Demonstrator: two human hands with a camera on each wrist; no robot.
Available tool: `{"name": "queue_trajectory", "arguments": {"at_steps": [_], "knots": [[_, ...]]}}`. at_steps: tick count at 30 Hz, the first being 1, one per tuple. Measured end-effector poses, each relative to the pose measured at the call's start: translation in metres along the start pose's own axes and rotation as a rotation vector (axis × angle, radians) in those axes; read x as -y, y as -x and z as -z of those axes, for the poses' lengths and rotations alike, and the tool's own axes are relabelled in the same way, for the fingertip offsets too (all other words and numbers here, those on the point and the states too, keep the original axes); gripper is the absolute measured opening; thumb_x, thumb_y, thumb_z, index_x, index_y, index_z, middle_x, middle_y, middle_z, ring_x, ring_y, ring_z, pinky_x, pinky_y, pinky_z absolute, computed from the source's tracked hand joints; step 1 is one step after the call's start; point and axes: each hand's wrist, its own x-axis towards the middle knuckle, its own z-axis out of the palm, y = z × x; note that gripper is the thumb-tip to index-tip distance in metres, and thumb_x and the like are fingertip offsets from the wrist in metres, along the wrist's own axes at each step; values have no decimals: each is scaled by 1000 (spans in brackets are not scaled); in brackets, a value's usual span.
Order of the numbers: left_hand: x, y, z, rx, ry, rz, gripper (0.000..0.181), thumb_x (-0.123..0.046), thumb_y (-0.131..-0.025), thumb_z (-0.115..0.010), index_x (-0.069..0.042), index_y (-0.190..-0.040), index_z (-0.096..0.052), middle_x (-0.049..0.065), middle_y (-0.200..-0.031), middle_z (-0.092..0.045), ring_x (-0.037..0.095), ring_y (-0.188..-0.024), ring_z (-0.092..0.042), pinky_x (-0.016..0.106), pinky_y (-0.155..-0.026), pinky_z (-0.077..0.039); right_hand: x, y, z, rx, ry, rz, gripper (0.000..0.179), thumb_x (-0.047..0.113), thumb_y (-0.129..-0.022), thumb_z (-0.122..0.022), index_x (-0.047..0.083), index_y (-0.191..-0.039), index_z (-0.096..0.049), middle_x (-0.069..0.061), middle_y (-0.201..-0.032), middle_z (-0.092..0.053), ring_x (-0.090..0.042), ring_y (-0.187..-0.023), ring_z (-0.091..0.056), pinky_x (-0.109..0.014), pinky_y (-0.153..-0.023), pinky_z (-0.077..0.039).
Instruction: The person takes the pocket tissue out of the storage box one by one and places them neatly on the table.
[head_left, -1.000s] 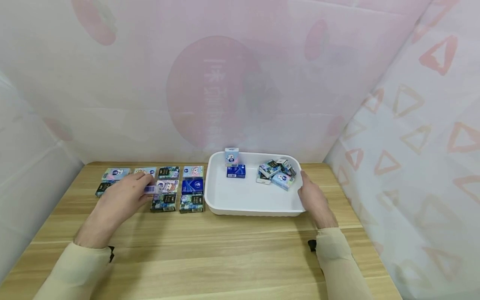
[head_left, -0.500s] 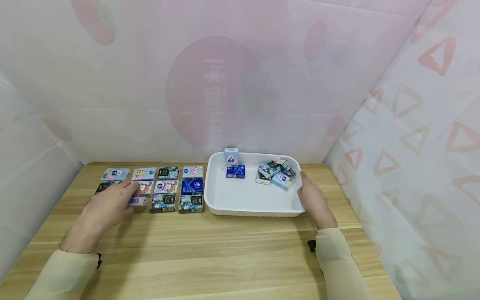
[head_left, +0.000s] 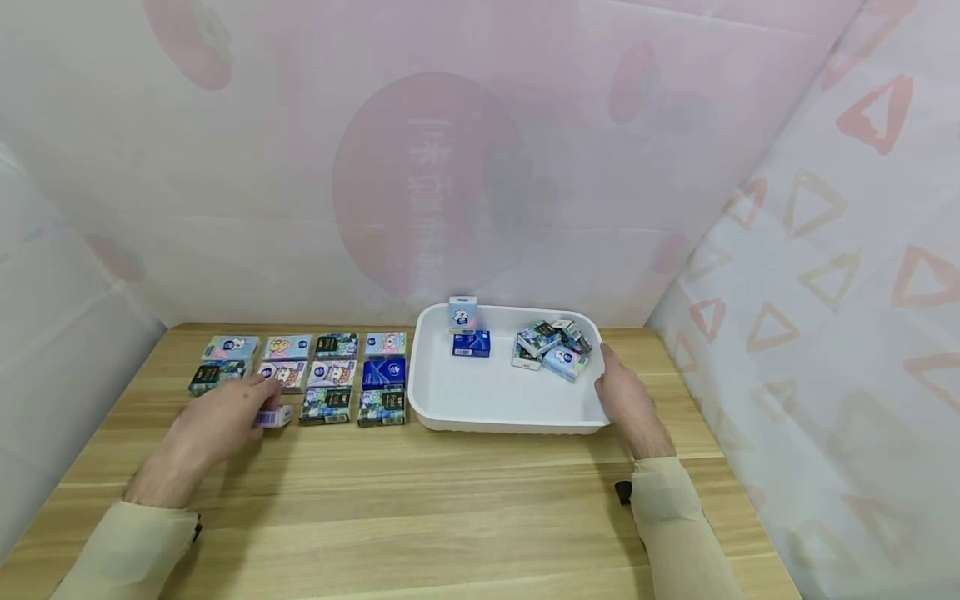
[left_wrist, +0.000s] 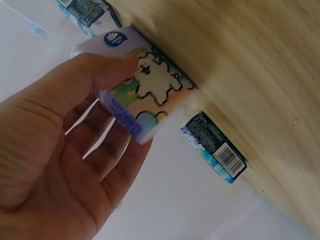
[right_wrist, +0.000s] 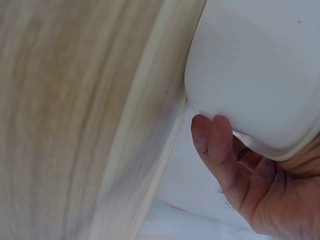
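Moved leftward, the left hand (head_left: 213, 421) pinches a purple pack (head_left: 276, 416) at or just above the bench (head_left: 450, 500), below the second column of packs (head_left: 326, 405) — probably light, crushable, best held by its edges. Rightward, the right hand (head_left: 626, 400) grips a white tub (head_left: 480, 396); beyond, a printed sheet (head_left: 847, 250).

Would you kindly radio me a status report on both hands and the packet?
Left hand pinching pale-purple packet. Right hand holding white tray by its rim. Laid-out packets close by, perhaps easily bumped.
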Motion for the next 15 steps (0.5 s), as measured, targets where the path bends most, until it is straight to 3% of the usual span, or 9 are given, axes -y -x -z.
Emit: {"name": "queue_trajectory", "arguments": {"at_steps": [4,9,15], "knots": [[-3,2,1,7,-3,-3,36,14,-88,-89,-14,-96,-68,0,-93,-69,22,-86,-65,50,-77,-63,0,0,0,0,-1,1,70,6,-117,-48,-1,-183,-27,-43,-153,-68,-41,-98,-79,-59,-83,-69],[-4,4,1,40,7,-31,43,7,-86,-97,-17,-90,-62,-4,-87,-62,17,-82,-53,35,-72,-48,0,0,0,2,-5,2,70,6,-118,-49,-1,-183,-27,-42,-148,-71,-37,-92,-77,-53,-74,-67],[-3,2,-1,61,6,-53,42,5,-86,-98,-17,-89,-63,-4,-89,-62,16,-82,-50,33,-72,-43,0,0,1,3,-14,2,70,6,-118,-48,-1,-183,-26,-43,-146,-71,-37,-88,-77,-50,-69,-65]]}}
